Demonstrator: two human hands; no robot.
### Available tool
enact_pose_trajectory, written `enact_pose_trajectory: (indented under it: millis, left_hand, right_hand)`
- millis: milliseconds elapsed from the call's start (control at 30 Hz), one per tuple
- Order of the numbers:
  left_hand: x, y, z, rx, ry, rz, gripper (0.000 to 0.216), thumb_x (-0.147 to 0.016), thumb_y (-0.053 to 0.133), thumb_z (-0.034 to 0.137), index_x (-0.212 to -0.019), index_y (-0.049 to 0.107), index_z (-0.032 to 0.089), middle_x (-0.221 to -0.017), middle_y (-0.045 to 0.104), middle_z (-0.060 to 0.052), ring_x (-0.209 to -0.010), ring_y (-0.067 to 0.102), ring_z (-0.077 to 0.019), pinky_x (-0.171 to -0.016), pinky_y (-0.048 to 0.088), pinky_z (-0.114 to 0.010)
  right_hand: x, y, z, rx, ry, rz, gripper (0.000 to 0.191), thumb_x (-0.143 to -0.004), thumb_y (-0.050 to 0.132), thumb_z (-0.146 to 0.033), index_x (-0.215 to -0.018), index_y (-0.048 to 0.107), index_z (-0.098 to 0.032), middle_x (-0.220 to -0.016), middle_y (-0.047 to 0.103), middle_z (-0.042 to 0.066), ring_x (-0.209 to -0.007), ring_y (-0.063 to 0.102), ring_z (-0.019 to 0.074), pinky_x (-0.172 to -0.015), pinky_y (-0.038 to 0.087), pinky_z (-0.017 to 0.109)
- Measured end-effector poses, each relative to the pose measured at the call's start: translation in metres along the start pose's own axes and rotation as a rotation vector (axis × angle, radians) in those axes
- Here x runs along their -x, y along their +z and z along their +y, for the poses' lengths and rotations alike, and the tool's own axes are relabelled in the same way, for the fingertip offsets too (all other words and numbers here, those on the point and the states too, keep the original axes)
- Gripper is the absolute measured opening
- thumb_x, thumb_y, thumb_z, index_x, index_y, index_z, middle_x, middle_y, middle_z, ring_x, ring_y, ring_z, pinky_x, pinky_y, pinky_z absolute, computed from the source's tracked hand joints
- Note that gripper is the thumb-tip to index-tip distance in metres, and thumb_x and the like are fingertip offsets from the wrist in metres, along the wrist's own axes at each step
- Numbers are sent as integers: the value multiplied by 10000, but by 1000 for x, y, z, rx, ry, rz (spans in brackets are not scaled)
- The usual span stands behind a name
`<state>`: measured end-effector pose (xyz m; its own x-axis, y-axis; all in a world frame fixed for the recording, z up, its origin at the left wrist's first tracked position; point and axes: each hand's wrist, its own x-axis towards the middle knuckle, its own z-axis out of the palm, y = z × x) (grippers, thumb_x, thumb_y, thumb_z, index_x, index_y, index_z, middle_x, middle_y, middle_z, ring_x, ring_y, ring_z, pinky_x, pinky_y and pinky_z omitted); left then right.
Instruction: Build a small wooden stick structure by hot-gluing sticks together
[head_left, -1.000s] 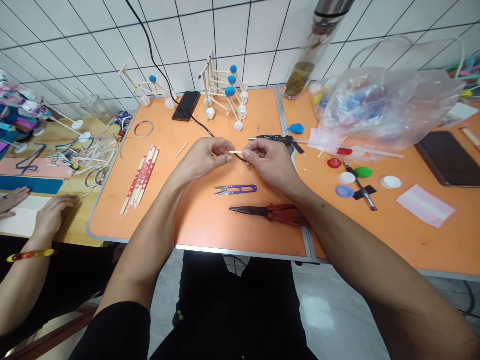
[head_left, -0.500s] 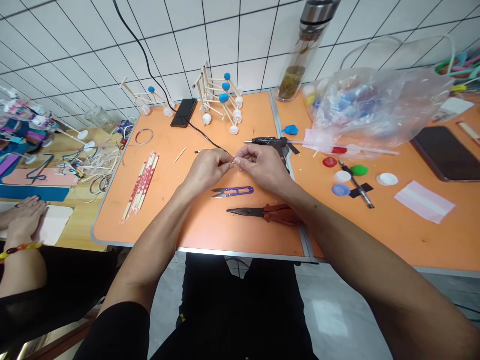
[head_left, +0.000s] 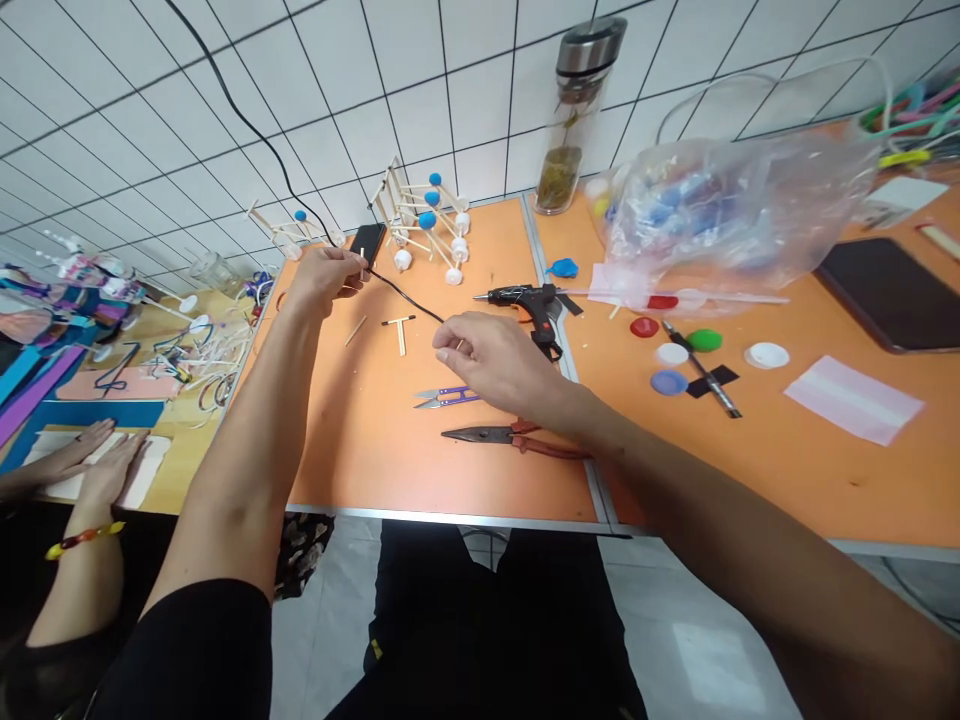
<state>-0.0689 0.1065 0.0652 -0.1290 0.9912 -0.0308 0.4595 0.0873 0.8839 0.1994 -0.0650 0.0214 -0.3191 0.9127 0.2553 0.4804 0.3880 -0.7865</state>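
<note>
My left hand (head_left: 328, 282) is raised over the table's left part, fingertips pinched on a short pale wooden stick (head_left: 363, 262) beside the black phone (head_left: 369, 243). My right hand (head_left: 499, 360) hovers near the middle with curled fingers; whatever is in them is too small to make out. Under that hand lie purple-handled thread snips (head_left: 448, 397), partly covered, and red-handled pliers (head_left: 487, 435). Between the hands, short dark-tipped sticks (head_left: 400, 335) lie in a T shape, with another loose stick (head_left: 355, 331) to their left. A black glue gun (head_left: 525, 300) rests beyond my right hand.
Stick frames with blue balls and white wheels (head_left: 424, 225) stand by the tiled wall. A glass bottle (head_left: 566, 150), a plastic bag (head_left: 720, 210), bottle caps (head_left: 705, 341), a pen (head_left: 705, 370) and a tablet (head_left: 892, 290) sit rightward. Another person's hands (head_left: 109, 460) rest at left.
My hands have come apart: the left has moved left and away from me with a short stick, while the right stays near the middle. The T-shaped sticks now show between them.
</note>
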Motion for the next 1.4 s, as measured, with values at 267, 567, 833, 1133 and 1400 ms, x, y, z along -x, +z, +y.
enact_pose_trajectory:
  millis: [267, 567, 833, 1133, 1400]
  left_hand:
    - [-72, 10, 7, 47, -168, -58, 195, -775, 849, -11, -730, 732, 139, -642, 701, -45, -564, 636, -130, -576, 576, -231]
    - [-97, 16, 12, -17, -174, -92, 110, -749, 802, 29, -705, 768, 123, -631, 688, -76, -514, 539, -114, -503, 443, -213]
    - [-105, 24, 19, -55, -201, -175, 91, -683, 790, 67, -654, 740, 138, -649, 664, -81, -515, 436, -94, -463, 282, -199]
    - [-112, 29, 31, -54, -345, -200, 218, -691, 781, 7, -607, 645, 155, -548, 548, -33, -484, 398, -65, -450, 246, -162]
    - [-123, 25, 28, -48, -402, -286, 203, -724, 743, 13, -627, 635, 155, -527, 550, -46, -400, 411, -69, -378, 267, -134]
  right_hand:
    - [36, 7, 7, 158, -141, -82, 214, -1132, 559, -122, -1036, 739, -190, -1059, 765, 75, -981, 668, 208, -802, 405, 326]
    - [50, 6, -3, 316, -250, -209, 235, -1041, 614, 9, -1100, 744, -178, -1045, 743, 66, -819, 581, 183, -701, 340, 344]
    - [47, 5, -9, 393, -232, -275, 247, -1056, 572, 8, -1083, 742, -169, -1021, 732, 59, -730, 464, 181, -656, 250, 382]
    - [53, 12, -9, 378, -274, -266, 336, -957, 556, 89, -1046, 708, -197, -985, 719, 46, -763, 539, 200, -672, 291, 391]
    - [57, 19, -6, 384, -325, -211, 344, -925, 573, 83, -1059, 686, -213, -967, 695, 44, -787, 588, 216, -667, 326, 390]
